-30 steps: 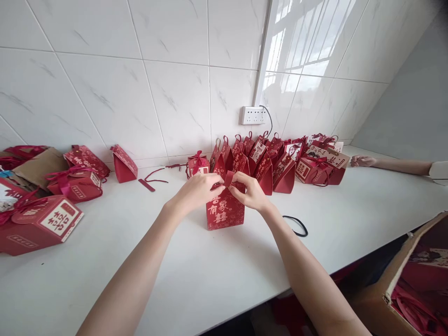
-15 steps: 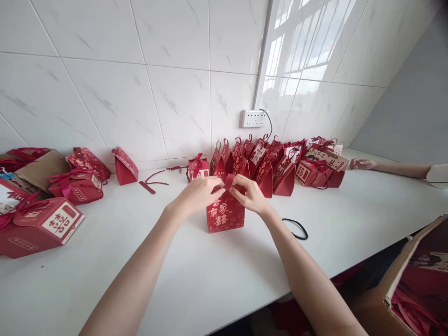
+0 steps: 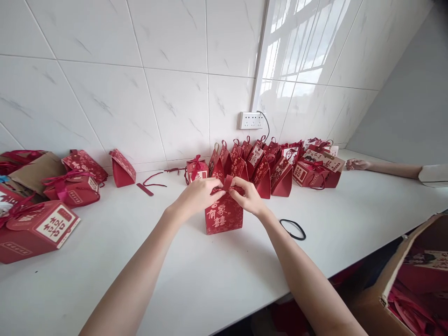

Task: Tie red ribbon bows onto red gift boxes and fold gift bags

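Observation:
A red gift box (image 3: 224,215) with white characters stands upright on the white table (image 3: 196,284), its narrow top between my hands. My left hand (image 3: 203,190) pinches the top from the left, beside the red ribbon loop (image 3: 227,182). From the right, my right hand (image 3: 248,195) pinches the same top edge, thumb and forefinger together next to the loop. The fingertips partly cover the box's top. Right behind are several red tent-shaped boxes (image 3: 262,179) with ribbon loops, and a small box with a bow (image 3: 196,169).
Larger red boxes (image 3: 38,228) lie at the left, with a tented box (image 3: 122,168) and loose cord (image 3: 154,179) nearby. A black band (image 3: 293,229) lies right of my hands. Another person's hand (image 3: 357,164) rests far right. A cardboard carton (image 3: 381,287) stands lower right.
The view has shifted slightly, so the scene sits a little further left. Both hands keep their pinch at the top of the box.

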`<state>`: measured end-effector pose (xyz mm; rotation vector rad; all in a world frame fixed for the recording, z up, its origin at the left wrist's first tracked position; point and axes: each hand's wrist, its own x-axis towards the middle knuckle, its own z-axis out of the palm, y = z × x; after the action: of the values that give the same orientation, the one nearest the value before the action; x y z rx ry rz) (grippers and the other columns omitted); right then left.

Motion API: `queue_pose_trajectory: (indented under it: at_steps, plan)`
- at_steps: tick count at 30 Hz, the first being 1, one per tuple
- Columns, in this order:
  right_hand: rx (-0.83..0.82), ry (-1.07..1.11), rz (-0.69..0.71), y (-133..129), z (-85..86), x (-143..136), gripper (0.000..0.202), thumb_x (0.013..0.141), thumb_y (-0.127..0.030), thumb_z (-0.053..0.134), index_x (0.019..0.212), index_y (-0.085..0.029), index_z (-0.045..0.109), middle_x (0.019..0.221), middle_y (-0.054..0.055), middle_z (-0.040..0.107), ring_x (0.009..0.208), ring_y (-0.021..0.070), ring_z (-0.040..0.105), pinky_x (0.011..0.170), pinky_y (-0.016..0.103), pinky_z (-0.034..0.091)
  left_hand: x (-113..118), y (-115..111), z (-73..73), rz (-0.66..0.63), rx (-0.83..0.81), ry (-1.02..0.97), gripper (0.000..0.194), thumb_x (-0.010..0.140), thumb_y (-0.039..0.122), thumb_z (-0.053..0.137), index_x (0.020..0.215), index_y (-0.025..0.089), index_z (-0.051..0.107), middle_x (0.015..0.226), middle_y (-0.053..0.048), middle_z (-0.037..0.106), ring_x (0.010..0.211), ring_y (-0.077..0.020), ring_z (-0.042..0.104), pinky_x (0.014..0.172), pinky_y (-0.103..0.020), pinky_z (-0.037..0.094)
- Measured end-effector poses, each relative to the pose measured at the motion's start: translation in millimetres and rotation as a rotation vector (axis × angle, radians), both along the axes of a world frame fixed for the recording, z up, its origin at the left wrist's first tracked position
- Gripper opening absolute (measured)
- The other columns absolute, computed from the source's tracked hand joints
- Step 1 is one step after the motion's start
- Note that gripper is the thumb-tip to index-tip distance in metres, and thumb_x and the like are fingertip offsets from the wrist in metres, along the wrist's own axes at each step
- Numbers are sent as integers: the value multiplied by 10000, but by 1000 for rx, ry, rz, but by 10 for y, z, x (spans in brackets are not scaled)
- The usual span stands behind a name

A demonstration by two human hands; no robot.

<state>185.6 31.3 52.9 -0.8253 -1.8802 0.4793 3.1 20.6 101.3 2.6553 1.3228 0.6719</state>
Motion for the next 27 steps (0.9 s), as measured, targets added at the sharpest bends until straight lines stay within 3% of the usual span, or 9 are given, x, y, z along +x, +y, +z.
queue_pose_trajectory:
  at_steps: [7,10,13,16,19,22,24,27]
  plan:
    - [-18,3,-5,5,-39,-18,57,771,-188,481,717,-187,501,725,-11,544,677,131,490,641,261,381,9,-5,-13,-4,-36,-53,194,834,344,474,826,209,614,807,-9,680,704,-191,621,630,-297,430]
    - [-43,56,16,4,-55,-5,95,784,-201,501,876,-196,523,792,-4,567,733,144,523,686,281,408,40,-52,20,42,-64,-45,243,823,397,473,876,206,612,805,-22,682,727,-211,633,642,-309,444]
    - [-83,157,54,15,-68,10,274,816,-263,506,1084,-218,472,865,9,573,809,164,555,730,309,440,34,-82,72,89,-106,-28,369,783,488,514,993,201,614,958,-59,693,867,-247,641,729,-332,470]
    - [-68,226,7,49,-104,-4,309,838,-338,486,1121,-220,452,949,44,564,868,185,570,769,350,472,-63,-69,118,111,-187,9,465,755,512,543,1132,242,583,1147,-55,655,1015,-256,618,818,-328,470]
    - [98,298,-250,89,-156,-35,409,874,-370,412,1257,-234,365,1154,112,500,1035,233,543,869,439,464,-207,-22,134,128,-298,73,582,714,566,569,1233,304,531,1212,-35,634,1044,-259,617,814,-315,483]
    - [454,260,-529,115,-173,-27,532,894,-370,352,1392,-307,178,1415,118,264,1326,294,315,1027,555,320,-289,6,136,165,-411,128,696,655,609,609,1281,325,497,1188,-38,649,1002,-272,637,754,-311,502]
    - [634,207,-570,116,-148,5,567,903,-383,324,1419,-351,91,1476,78,156,1405,307,153,1071,601,227,-289,-16,147,136,-460,141,671,653,583,624,1265,334,510,1155,-23,666,973,-265,644,733,-301,503]
    - [672,319,-602,122,-104,60,574,932,-371,242,1440,-348,-23,1507,68,84,1424,306,90,1076,636,185,-252,-71,174,53,-511,141,521,693,522,603,1180,341,565,1107,9,683,942,-242,646,725,-286,496]
